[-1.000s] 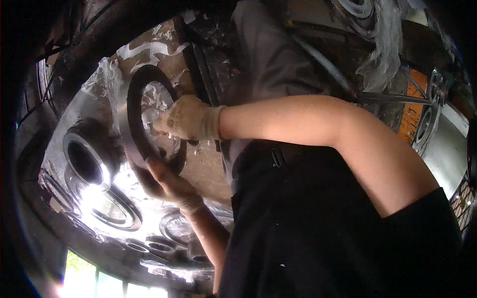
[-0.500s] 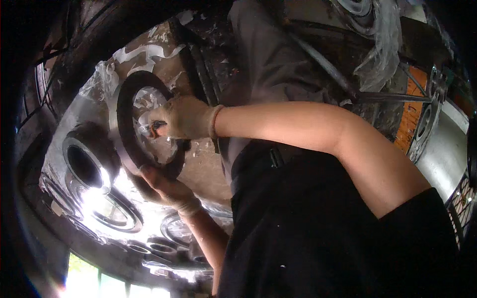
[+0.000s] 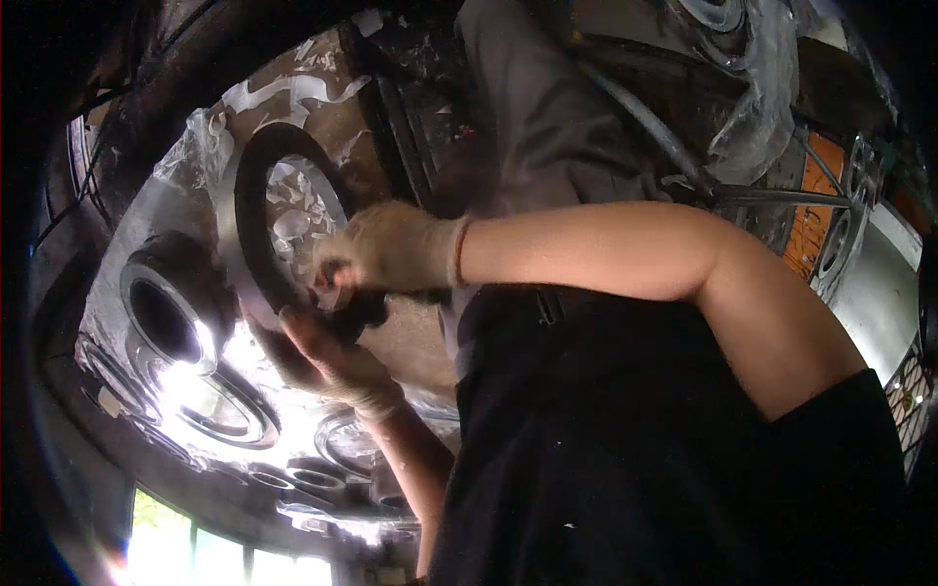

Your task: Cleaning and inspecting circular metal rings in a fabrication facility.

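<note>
A thick, dark ring, smooth and grey-black, is held tilted above a brown work surface. My left hand, in a worn light work glove, grips the ring's lower edge with the thumb on its face. My right hand, gloved likewise with bare fingertips showing, is closed at the ring's lower right inner edge. Its fingers are pinched together; whatever they hold is blurred and too small to make out. Through the ring's opening show pale curled shavings lying on the surface.
Left of the ring stands a dark hollow cylinder, with a flat ring beside it in bright glare. Several more rings lie toward the lower left. White strips are strewn at the far edge. A metal bar runs at upper right.
My right hand has moved right and slightly down, from inside the ring's opening to its lower right edge. My left hand keeps its grip on the ring, which has shifted only slightly.
</note>
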The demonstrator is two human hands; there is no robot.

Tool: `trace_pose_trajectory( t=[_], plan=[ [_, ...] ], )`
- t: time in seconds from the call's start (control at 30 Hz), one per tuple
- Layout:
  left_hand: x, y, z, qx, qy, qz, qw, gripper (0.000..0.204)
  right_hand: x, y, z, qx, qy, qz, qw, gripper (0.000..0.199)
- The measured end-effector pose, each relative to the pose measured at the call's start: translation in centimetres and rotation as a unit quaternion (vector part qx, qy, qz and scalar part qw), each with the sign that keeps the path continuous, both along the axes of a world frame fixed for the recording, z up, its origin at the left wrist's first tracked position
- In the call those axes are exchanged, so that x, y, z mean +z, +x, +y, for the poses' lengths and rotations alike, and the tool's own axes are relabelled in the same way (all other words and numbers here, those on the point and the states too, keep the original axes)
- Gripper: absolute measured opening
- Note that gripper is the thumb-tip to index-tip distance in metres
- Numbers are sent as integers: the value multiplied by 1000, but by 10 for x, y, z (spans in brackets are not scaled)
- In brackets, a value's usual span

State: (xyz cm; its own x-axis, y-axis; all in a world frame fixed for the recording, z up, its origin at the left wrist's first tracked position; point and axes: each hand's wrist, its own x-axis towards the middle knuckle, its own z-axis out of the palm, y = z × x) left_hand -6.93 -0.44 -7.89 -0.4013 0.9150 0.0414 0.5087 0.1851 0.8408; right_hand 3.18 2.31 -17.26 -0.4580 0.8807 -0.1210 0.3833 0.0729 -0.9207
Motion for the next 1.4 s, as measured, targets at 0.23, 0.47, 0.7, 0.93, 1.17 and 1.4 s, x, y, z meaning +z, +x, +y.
trace_pose_trajectory(
  t=[0.23, 0.47, 0.7, 0.93, 1.17, 1.4],
  plan=[
    [10, 12, 32, -28, -32, 33, 999, 50, 1, 35, 89, -19, 187, -150, 971, 20],
    [23, 22, 44, -39, -41, 18, 998, 48, -36, 15, 41, -61, 198, 16, 978, 20],
    [27, 37, 66, -37, -61, 18, 997, 44, 0, 20, 85, -82, 217, -172, 957, 21],
    [17, 28, 80, -85, -40, 33, 995, 43, -41, 19, 83, -66, 263, -101, 957, 22],
    [40, 35, 97, -54, -96, 13, 994, 40, 6, 22, 71, -121, 47, 7, 992, 23],
    [41, 35, 112, -93, -120, 14, 988, 41, -32, 40, 127, 18, 83, -161, 983, 24]
  ],
)
